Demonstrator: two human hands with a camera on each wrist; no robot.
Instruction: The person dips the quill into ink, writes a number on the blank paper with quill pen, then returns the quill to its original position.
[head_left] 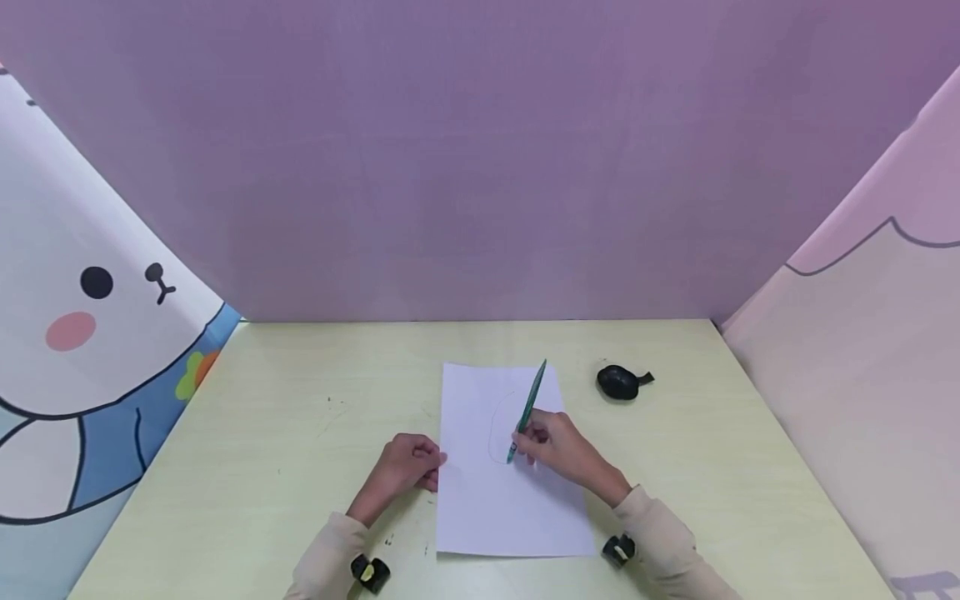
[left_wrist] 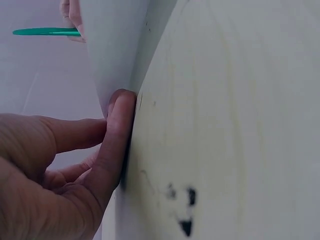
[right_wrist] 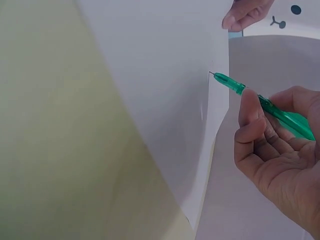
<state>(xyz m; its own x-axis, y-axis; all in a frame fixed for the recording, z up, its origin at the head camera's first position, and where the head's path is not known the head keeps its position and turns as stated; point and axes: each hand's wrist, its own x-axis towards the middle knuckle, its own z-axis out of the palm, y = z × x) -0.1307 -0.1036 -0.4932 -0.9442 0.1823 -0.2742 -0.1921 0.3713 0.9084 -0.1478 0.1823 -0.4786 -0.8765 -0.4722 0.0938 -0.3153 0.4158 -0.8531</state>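
A white sheet of paper [head_left: 480, 517] lies upright on the table, with a faint curved line [head_left: 491, 425] drawn on it. My right hand [head_left: 555, 442] grips a translucent green pen [head_left: 534, 387] over the middle of the sheet. In the right wrist view the tip of the pen [right_wrist: 227, 81] meets the paper, at the end of a thin line. At the sheet's left edge, my left hand [head_left: 408, 465] pinches the border between thumb and forefinger. The left wrist view shows this thumb [left_wrist: 82, 134] against the edge, its other fingers bent below.
A small black round object with a short tab [head_left: 619, 382] sits on the table [head_left: 300, 400], right of the sheet. Dark marks spot the tabletop near my left hand. A purple panel [head_left: 480, 167] stands behind, with printed panels at both sides.
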